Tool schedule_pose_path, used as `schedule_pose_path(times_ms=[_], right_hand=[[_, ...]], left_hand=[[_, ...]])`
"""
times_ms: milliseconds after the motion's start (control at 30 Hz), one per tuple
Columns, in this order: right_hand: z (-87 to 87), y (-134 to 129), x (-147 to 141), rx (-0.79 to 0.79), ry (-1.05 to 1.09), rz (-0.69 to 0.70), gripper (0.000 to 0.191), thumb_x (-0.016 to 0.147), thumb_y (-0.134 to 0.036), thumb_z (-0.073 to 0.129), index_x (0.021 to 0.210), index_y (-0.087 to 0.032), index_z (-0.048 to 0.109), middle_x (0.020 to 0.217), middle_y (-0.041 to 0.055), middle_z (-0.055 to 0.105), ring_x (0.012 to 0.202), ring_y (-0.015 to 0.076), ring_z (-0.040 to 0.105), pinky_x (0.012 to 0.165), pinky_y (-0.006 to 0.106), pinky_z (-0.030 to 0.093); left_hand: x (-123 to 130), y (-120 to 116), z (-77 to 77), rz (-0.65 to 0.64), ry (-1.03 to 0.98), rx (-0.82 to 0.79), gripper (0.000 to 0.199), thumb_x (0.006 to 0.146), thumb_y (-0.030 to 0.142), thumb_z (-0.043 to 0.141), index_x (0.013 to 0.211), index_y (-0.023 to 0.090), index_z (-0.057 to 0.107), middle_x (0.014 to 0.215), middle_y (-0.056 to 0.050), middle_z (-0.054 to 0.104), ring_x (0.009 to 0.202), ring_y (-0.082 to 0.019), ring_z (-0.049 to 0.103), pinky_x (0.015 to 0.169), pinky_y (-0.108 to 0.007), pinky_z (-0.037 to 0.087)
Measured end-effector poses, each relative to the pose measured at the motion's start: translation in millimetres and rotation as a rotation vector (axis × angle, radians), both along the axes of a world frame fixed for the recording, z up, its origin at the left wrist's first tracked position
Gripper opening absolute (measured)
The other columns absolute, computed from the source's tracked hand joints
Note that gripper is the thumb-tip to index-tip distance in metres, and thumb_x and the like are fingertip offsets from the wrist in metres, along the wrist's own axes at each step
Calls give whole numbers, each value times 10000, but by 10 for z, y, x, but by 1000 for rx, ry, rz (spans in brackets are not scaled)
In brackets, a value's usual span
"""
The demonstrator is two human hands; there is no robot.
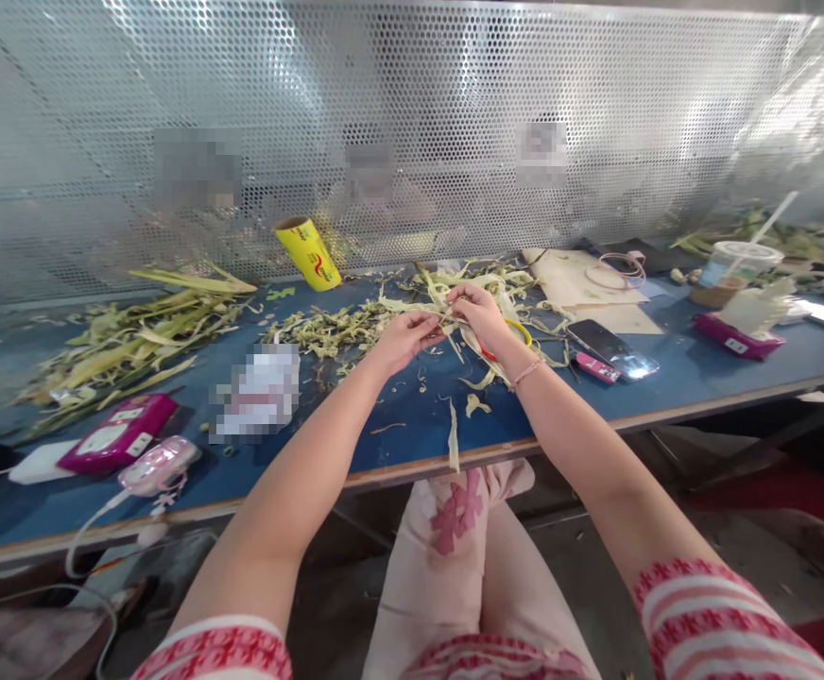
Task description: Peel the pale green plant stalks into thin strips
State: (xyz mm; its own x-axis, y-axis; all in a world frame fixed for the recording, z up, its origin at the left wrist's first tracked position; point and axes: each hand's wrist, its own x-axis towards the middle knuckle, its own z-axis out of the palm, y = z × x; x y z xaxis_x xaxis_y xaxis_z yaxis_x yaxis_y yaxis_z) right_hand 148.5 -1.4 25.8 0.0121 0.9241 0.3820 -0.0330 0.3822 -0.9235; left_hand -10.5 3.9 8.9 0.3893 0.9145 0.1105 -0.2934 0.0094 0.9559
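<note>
Over a scatter of plant scraps, my left hand point(407, 341) and my right hand point(481, 316) meet close together, fingers pinched. Both grip a thin, pale green plant strip point(447, 319); its exact kind is hard to make out. Underneath and behind lie curled pale peelings point(487, 281). To the left of my hands spreads a heap of small green trimmings point(327, 331). A yellow and red ring point(523, 331) shows partly behind my right wrist. One loose pale strip point(454, 434) hangs at the table's front edge.
On the blue table point(384, 444), long green stalks point(149, 331) lie left, with a yellow cardboard tube point(309, 255) behind. Tissue packs point(120, 433) point(738, 335) sit on both sides. A phone point(611, 349) and a drink cup point(734, 269) are right. A perforated metal screen point(412, 113) stands behind.
</note>
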Motion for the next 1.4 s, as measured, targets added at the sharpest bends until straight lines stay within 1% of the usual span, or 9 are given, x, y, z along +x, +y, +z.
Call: schedule_pose_path(times_ms=[233,433,667,1000,1133,1233,1267,1333,1400], right_hand=[[14,15,19,10,-40,-45,92,642,-166,511,695,-194,581,633,-36,559,634,113,522,650,258,403],[6,21,25,41,-108,-68,106,640,-154,503,696,-184,587,601,-36,516,576,104,436,582,258,335],[15,10,28,188,-206,92,66,690,-205,549,742,-194,589,733,-11,600,710,124,554,726,284,439],[11,-18,21,187,-341,162,75,698,-217,568,749,-181,610,734,3,610,656,120,545,652,279,448],[12,-19,6,198,-311,105,142,699,-239,611,832,-191,617,847,22,632,773,146,572,730,294,476],[31,13,37,224,-239,-125,115,717,-235,613,827,-201,614,921,32,625,848,153,559,810,303,471],[35,29,54,204,-218,-216,66,735,-248,609,780,-200,603,876,27,615,819,149,548,803,302,466],[25,66,85,100,-205,-307,182,798,-318,574,662,-196,564,711,13,568,698,138,514,728,298,456],[-18,101,91,9,-248,-238,346,850,-406,528,579,-191,536,582,3,512,605,128,484,648,290,433]], left_hand=[[6,-33,51,14,-16,-41,213,681,224,815,809,116,684,701,4,663,689,-79,650,861,-302,562],[8,-50,75,38,-49,-61,171,688,151,799,814,104,694,725,-7,683,672,-81,659,846,-291,563],[-4,-31,64,39,-22,-35,181,707,211,795,816,108,694,713,-4,670,685,-77,653,836,-280,562],[-11,-17,37,-1,-14,-36,258,612,219,857,781,96,706,724,-15,683,697,-87,668,838,-279,570],[-4,-19,49,57,-15,-44,247,590,176,856,776,102,711,715,-14,697,671,-88,665,831,-289,576],[-3,3,49,164,-24,-57,212,598,142,839,748,108,693,674,-3,684,644,-90,657,833,-308,577],[-4,14,47,204,-36,-55,207,604,138,833,745,109,684,670,0,681,646,-91,659,841,-312,576],[-7,35,43,272,-65,-36,209,618,145,828,752,114,671,670,5,677,659,-91,665,860,-314,569],[-12,53,37,323,-86,-7,223,624,167,829,765,121,662,667,14,672,664,-89,668,870,-313,563]])
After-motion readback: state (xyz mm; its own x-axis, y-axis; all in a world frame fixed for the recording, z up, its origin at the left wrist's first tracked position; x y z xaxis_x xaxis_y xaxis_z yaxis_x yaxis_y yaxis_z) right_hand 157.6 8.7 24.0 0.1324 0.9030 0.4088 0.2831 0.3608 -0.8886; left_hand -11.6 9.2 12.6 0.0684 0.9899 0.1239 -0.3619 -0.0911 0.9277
